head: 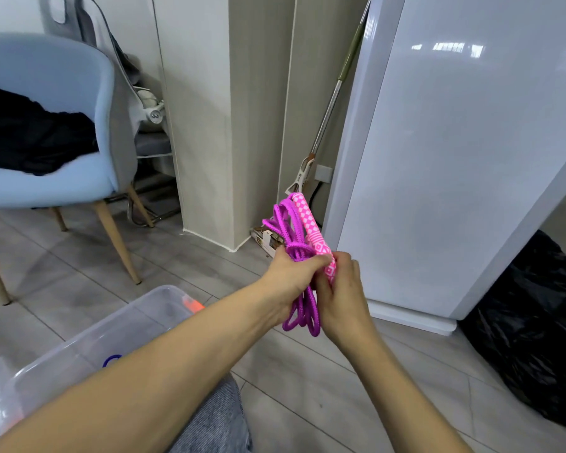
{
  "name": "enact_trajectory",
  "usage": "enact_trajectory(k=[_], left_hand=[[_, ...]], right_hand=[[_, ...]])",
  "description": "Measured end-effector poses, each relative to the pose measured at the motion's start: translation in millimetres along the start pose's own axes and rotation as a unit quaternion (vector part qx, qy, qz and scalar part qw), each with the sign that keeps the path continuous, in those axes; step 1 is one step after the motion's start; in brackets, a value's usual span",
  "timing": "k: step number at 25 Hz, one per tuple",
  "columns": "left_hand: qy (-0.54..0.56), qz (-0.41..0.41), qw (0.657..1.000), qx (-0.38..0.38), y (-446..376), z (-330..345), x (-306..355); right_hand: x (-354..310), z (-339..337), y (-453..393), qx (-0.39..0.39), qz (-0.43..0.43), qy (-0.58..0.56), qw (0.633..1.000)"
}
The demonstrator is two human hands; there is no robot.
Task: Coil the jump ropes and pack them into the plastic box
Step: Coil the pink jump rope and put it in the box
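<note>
Gripping purple jump rope [296,237] coil | left hand [291,279] fingers curled round | right hand [342,295] pinching handle [312,228]

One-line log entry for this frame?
stage: coiling | left hand: grips coiled purple rope | right hand: holds pink patterned handle | clear plastic box: lower left, open

Two bare arms come in from the near side. No sleeves cover them, and there is no watch, ring or band on them. The left hand [288,276] and the right hand [342,299] are bare too, with no gloves. Down low, a leg wears grey trousers [213,423] with a fine woven look.
</note>
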State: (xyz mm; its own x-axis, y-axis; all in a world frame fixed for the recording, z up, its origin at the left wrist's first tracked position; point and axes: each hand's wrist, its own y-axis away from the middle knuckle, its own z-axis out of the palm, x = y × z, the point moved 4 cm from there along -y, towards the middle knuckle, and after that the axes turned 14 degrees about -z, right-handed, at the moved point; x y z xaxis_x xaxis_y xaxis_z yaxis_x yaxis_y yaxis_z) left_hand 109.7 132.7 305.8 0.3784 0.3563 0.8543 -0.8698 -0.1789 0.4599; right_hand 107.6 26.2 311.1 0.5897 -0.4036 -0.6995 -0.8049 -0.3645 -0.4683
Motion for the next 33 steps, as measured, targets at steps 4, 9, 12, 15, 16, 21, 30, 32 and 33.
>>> enact_trajectory(k=[4, 9, 12, 15, 16, 21, 30, 32, 33], left_hand=[[-0.029, -0.01, 0.999, 0.037, 1.1, -24.8, 9.5], [-0.166, 0.07, 0.981, 0.071, 2.7, -66.0, 24.6], [-0.398, 0.133, 0.896, 0.147, -5.1, -112.6, 20.8], [-0.663, 0.167, 0.696, 0.218, -10.6, -146.1, 4.2], [-0.719, 0.183, 0.63, 0.229, -11.0, -151.3, -2.0], [-0.771, 0.272, 0.509, 0.27, -16.9, -164.8, -19.4], [-0.757, 0.266, 0.526, 0.28, -57.6, -232.3, -39.8], [-0.759, 0.276, 0.525, 0.268, -68.5, -251.5, -43.2], [-0.754, 0.283, 0.526, 0.273, -71.6, -262.4, -46.1]], right_hand=[[-3.3, 19.0, -1.8, -0.065, -0.056, 0.06, 0.995], [-0.4, 27.6, -3.4, -0.172, -0.067, 0.028, 0.982], [-6.9, 17.1, -14.3, -0.027, -0.137, 0.124, 0.983], [-32.9, 35.0, -20.7, -0.027, -0.321, 0.278, 0.905], [-39.2, 50.8, -21.7, -0.061, -0.369, 0.314, 0.873], [-17.9, 142.1, -26.3, -0.296, -0.306, 0.417, 0.803], [9.2, 227.9, -37.3, -0.329, -0.283, 0.371, 0.821], [10.7, 256.5, -43.4, -0.35, -0.271, 0.326, 0.835], [12.0, 271.5, -44.8, -0.366, -0.254, 0.295, 0.845]])
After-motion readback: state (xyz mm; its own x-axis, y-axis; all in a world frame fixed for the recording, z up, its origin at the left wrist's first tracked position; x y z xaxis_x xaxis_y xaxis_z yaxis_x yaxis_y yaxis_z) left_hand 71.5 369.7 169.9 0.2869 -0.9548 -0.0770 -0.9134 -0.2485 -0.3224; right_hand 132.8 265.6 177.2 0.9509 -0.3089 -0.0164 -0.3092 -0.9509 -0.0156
